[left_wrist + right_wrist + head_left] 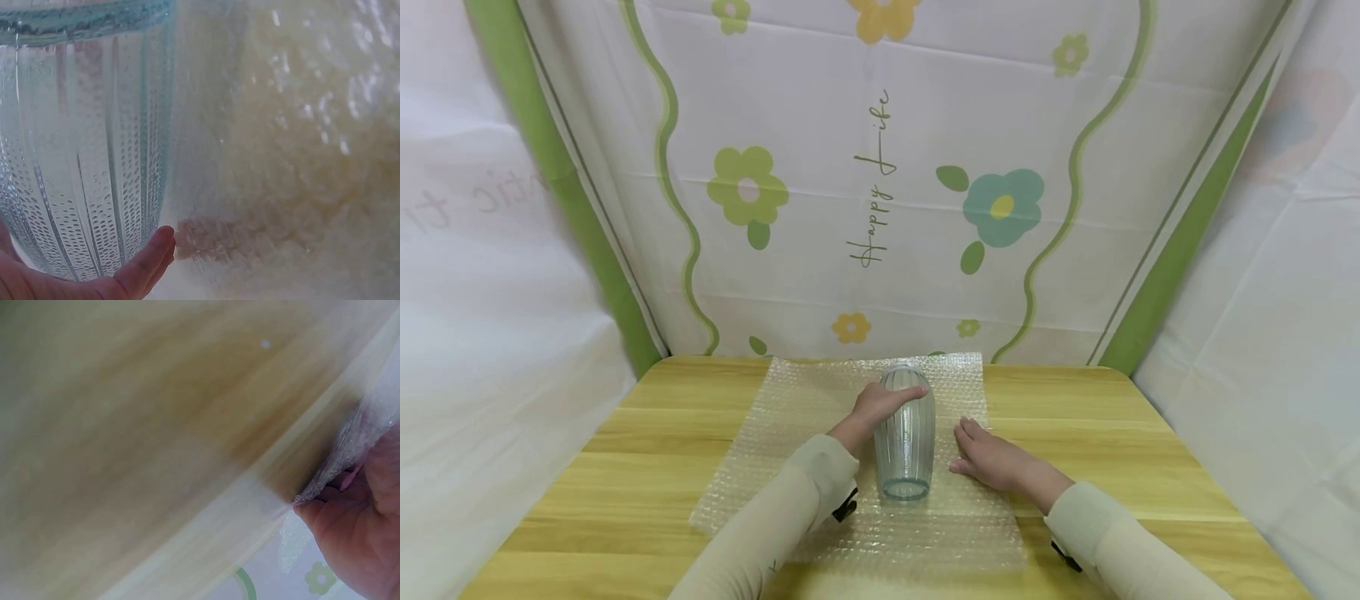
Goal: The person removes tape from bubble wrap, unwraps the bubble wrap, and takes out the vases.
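Observation:
A clear, bluish ribbed glass vase lies on its side on a sheet of bubble wrap, one round end toward me. My left hand grips it near the far end, a digit lying across the top. In the left wrist view the fingers curve beside the dotted glass. To the right of the vase, my right hand is at the sheet's right side. The right wrist view has the wrap's edge between the thumb and the fingers, which are partly hidden.
The bubble wrap lies on a wooden table and reaches its back edge. Behind stands a white cloth wall printed with flowers and lettering. More white cloth hangs at both sides.

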The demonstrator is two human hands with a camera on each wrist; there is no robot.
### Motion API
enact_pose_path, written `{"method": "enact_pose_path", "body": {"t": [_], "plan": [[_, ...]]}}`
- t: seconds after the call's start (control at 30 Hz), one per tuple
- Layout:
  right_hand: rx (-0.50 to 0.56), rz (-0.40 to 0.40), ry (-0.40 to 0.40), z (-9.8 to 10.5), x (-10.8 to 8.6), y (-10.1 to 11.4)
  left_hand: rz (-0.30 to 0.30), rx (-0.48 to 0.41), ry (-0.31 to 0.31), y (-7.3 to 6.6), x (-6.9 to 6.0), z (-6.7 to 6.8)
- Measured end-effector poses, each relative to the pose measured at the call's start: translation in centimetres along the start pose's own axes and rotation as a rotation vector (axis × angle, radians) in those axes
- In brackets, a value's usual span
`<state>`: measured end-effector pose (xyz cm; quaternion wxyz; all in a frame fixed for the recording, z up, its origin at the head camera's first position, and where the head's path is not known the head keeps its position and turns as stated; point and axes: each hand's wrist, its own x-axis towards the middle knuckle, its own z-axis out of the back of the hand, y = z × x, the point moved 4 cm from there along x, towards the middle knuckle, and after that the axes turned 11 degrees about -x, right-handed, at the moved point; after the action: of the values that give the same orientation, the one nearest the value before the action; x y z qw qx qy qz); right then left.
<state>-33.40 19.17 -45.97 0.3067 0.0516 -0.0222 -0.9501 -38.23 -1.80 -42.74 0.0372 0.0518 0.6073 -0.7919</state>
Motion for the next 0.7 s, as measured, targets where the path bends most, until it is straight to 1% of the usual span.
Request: {"method": "enact_pose_path", "body": {"t": [0.2, 0.33, 0.57, 0.7], "plan": [[0.0, 0.007, -0.003, -0.05, -0.06, -0.11, 0.003, -0.005, 0.004, -0.11, 0.02, 0.01], [0.002, 0.004, -0.001, -0.08, -0.03, -0.15, 0.004, -0.023, -0.006, -0.03, 0.15, 0.06], [0.018, 0.0, 0.01, -0.18, -0.13, -0.03, 0.03, -0.035, -0.018, 0.14, 0.04, 0.03], [0.012, -0.002, 0.006, -0.19, -0.05, -0.07, 0.03, -0.058, -0.026, 0.14, 0.13, 0.07]]}}
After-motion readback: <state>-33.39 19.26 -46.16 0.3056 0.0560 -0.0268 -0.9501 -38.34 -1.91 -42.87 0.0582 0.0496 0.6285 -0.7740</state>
